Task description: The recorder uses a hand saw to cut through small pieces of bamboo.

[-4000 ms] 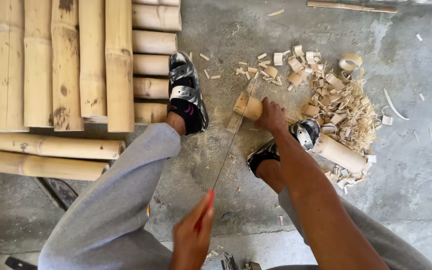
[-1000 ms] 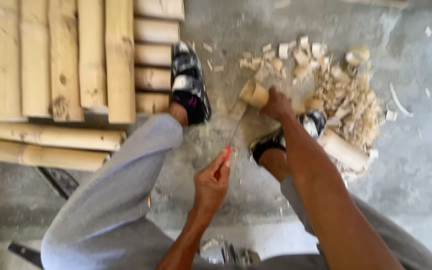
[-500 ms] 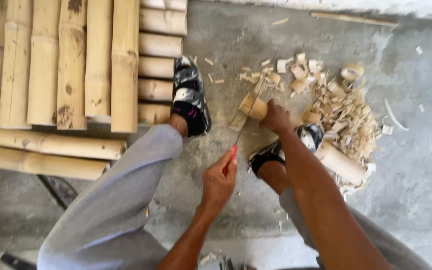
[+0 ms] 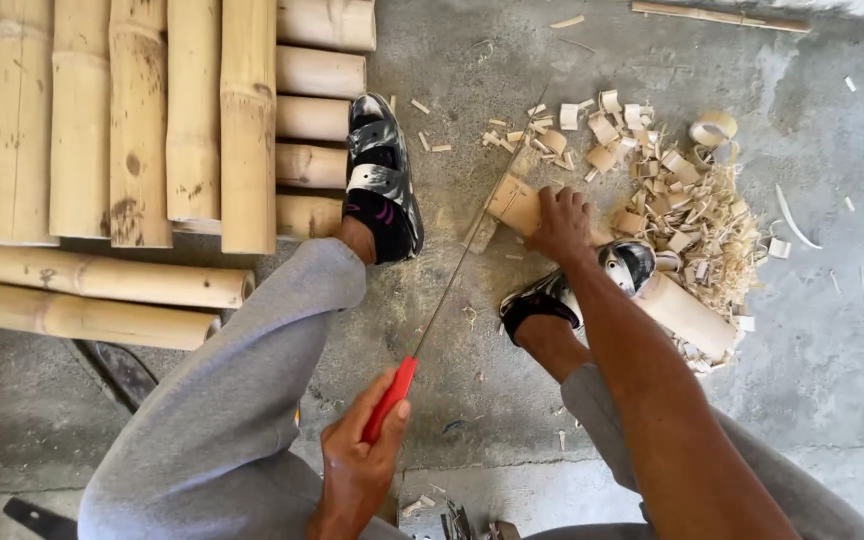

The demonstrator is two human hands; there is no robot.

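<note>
Sawing a bamboo piece (image 4: 514, 205) on the concrete floor (image 4: 832, 330), between the sandals. Left hand (image 4: 360, 462) clenched around the red saw handle (image 4: 390, 398), right hand (image 4: 559, 224) pressing the bamboo down. Many offcuts (image 4: 677, 205) already piled alongside, whole poles (image 4: 132, 120) waiting. Cut depth hidden; thin blade hard to trace.

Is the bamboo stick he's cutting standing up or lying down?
Lying down. The bamboo stick lies on the floor, pinned under the right hand and a sandal.
</note>
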